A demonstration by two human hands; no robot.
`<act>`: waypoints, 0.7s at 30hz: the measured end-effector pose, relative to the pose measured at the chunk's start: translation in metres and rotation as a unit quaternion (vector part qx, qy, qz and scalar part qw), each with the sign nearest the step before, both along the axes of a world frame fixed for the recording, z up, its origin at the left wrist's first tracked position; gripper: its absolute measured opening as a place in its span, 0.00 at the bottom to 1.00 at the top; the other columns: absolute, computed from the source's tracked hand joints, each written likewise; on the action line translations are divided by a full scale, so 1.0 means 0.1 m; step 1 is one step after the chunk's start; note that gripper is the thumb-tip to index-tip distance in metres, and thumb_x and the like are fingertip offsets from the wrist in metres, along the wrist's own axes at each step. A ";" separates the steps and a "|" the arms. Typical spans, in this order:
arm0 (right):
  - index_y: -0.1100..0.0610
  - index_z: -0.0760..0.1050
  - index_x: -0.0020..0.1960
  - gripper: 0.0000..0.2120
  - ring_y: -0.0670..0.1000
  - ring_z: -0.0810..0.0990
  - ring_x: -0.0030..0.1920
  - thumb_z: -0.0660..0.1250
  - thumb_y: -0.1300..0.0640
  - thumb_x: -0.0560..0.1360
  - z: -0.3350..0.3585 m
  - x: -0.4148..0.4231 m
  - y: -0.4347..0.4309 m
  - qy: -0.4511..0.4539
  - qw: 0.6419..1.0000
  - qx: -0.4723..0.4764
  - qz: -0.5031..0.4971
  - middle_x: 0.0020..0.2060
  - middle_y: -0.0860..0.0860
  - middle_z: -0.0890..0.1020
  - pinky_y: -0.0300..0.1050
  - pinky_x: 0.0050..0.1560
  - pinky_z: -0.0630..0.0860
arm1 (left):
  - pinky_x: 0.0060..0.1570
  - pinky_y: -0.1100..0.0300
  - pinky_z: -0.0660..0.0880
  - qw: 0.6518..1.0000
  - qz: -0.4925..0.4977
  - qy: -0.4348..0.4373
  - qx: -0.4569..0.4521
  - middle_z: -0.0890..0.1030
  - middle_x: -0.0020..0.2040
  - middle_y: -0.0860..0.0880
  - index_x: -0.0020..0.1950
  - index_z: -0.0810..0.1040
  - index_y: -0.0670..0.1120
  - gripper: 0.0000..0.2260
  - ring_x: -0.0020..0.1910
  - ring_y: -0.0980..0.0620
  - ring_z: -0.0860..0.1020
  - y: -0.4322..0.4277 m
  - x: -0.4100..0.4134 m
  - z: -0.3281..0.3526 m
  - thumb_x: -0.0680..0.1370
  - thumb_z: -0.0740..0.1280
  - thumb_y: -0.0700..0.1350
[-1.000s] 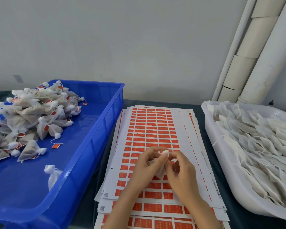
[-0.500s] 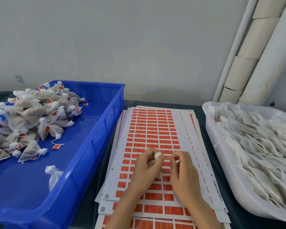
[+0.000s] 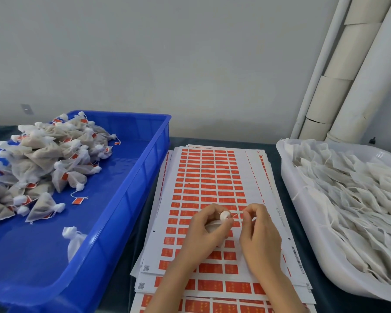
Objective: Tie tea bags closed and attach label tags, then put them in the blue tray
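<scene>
Where my hands sat closer a moment ago, my right hand [image 3: 259, 236] now pinches the string [image 3: 236, 215] pulled sideways from the tea bag [image 3: 225, 216], gripped in my left hand [image 3: 207, 233] above the label sheets [image 3: 209, 177].

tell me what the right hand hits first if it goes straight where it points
The right hand points away from the person, slightly left, over the label sheets; the tea bag sits left of that line. The way looks free to the wall, though height is unclear.
</scene>
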State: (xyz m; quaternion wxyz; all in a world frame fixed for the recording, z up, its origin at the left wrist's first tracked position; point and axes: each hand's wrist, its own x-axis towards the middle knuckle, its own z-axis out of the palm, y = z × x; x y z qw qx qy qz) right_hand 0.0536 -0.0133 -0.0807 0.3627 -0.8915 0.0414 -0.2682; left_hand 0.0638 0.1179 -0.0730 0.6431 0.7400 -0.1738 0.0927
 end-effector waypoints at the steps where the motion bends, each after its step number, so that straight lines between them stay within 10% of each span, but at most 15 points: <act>1: 0.50 0.68 0.50 0.03 0.43 0.76 0.34 0.62 0.54 0.78 0.00 0.01 -0.01 -0.002 1.000 0.001 -0.004 0.41 0.45 0.78 0.31 0.35 0.68 | 0.43 0.67 0.77 1.000 0.001 0.001 0.002 0.81 0.41 0.57 0.46 0.79 0.54 0.02 0.43 0.53 0.80 0.00 0.00 0.01 0.76 0.69 0.46; 21: 0.47 0.74 0.49 0.03 0.42 0.78 0.38 0.67 0.51 0.76 -0.02 0.09 -0.15 0.015 0.998 0.061 -0.002 0.43 0.42 0.80 0.31 0.40 0.72 | 0.39 0.64 0.78 0.998 0.032 0.036 -0.027 0.82 0.41 0.54 0.49 0.78 0.49 0.02 0.42 0.53 0.82 0.01 -0.01 0.02 0.78 0.66 0.43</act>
